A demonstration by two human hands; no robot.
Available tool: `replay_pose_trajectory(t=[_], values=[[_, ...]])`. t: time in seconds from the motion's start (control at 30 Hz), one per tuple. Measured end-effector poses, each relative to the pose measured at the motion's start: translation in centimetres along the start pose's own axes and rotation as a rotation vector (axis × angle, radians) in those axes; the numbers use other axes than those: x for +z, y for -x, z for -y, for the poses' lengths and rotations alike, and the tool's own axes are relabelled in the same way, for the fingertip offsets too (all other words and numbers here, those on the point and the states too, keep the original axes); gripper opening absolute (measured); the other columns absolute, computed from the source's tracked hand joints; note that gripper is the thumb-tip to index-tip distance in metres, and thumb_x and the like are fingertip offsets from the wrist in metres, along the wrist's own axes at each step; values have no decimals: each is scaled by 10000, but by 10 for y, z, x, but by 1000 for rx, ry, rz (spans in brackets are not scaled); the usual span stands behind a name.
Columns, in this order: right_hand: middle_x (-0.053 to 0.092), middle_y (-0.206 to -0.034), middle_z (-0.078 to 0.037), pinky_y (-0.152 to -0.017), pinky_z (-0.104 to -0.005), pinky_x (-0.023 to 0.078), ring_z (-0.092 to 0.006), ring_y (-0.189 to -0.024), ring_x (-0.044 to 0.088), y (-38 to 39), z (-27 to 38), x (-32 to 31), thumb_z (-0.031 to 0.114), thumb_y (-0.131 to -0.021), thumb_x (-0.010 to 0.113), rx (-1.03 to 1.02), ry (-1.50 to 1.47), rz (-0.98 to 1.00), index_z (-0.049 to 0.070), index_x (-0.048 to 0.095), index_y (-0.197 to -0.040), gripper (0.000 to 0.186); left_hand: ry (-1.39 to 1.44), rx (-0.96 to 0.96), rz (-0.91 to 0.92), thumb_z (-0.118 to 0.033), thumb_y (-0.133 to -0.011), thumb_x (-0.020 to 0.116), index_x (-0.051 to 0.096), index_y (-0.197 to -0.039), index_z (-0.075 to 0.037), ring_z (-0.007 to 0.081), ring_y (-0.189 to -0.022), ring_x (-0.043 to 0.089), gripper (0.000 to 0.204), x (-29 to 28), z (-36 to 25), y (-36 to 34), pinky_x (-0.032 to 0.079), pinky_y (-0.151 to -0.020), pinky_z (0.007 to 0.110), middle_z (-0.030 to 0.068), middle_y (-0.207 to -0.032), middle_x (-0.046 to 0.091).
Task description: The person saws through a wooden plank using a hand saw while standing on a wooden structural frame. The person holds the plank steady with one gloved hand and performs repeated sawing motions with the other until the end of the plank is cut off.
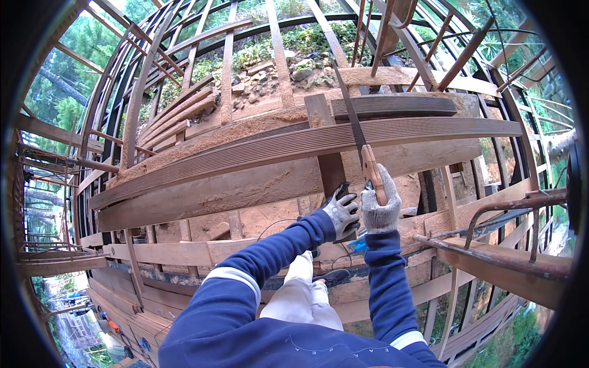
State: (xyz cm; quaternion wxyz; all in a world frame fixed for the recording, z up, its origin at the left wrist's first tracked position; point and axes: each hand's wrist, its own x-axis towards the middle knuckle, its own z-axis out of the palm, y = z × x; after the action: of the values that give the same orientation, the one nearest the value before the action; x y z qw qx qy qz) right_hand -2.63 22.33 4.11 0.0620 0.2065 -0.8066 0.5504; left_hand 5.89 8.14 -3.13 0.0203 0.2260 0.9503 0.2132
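My right hand, in a grey-white knit glove, is closed round the wooden handle of a handsaw. The saw's long dark blade points away from me and crosses a long, grooved brown decking board. Beside it, my left hand, in a glove with dark fingers, is curled round the near end of a short dark board. That board passes crosswise beneath the grooved one, and its far end shows beyond. Whether the teeth have cut into the wood, I cannot tell.
A shorter grooved board lies just beyond the long one. Stacked planks rest at the far left, among sawdust-covered joists. Rusty metal bars and a beam stand at the right. A blue object lies near my right wrist.
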Motion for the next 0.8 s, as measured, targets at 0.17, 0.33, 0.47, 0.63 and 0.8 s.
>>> replay_pose_trajectory(t=[0.17, 0.33, 0.47, 0.63, 0.8], values=[[689, -1325, -205, -970, -343, 560, -250, -1130, 706, 1, 10, -6, 71, -892, 632, 181, -170, 26, -79, 564, -1428, 561, 54, 10, -211, -314, -810, 758, 674, -1180, -141, 384, -1398, 480, 417, -17, 11, 9, 249, -1216, 689, 122, -1264, 598], [744, -1162, -175, -839, -312, 587, -193, -933, 722, 5, 10, 7, 60, -867, 685, 48, -73, -43, -56, 582, -1424, 578, -229, -633, -669, -340, -1000, 599, 581, -1392, -43, 386, -1358, 493, 493, -86, 108, -72, 294, -1207, 542, 203, -1354, 609], [737, -1188, -208, -841, -332, 595, -246, -958, 745, 9, 17, -5, 45, -861, 684, 75, -62, -62, -69, 582, -1411, 571, -327, -767, -414, -455, -1009, 537, 675, -1264, -98, 331, -1175, 618, 460, -85, 112, -102, 398, -1078, 505, 159, -1174, 691], [694, -1303, -264, -943, -417, 590, -345, -1167, 718, 144, 74, -98, -19, -815, 639, 225, 20, 27, -87, 567, -1406, 599, -325, -815, -216, -454, -999, 541, 675, -1237, -96, 337, -1154, 623, 450, -99, 116, -98, 427, -1033, 522, 163, -1193, 678], [689, -1311, -265, -958, -414, 583, -343, -1153, 725, 146, 77, -103, -53, -790, 616, 219, 11, 98, -84, 564, -1417, 630, -312, -801, -321, -461, -994, 544, 690, -1149, -76, 332, -1139, 627, 440, -91, 119, -99, 435, -1007, 511, 153, -1152, 690]])
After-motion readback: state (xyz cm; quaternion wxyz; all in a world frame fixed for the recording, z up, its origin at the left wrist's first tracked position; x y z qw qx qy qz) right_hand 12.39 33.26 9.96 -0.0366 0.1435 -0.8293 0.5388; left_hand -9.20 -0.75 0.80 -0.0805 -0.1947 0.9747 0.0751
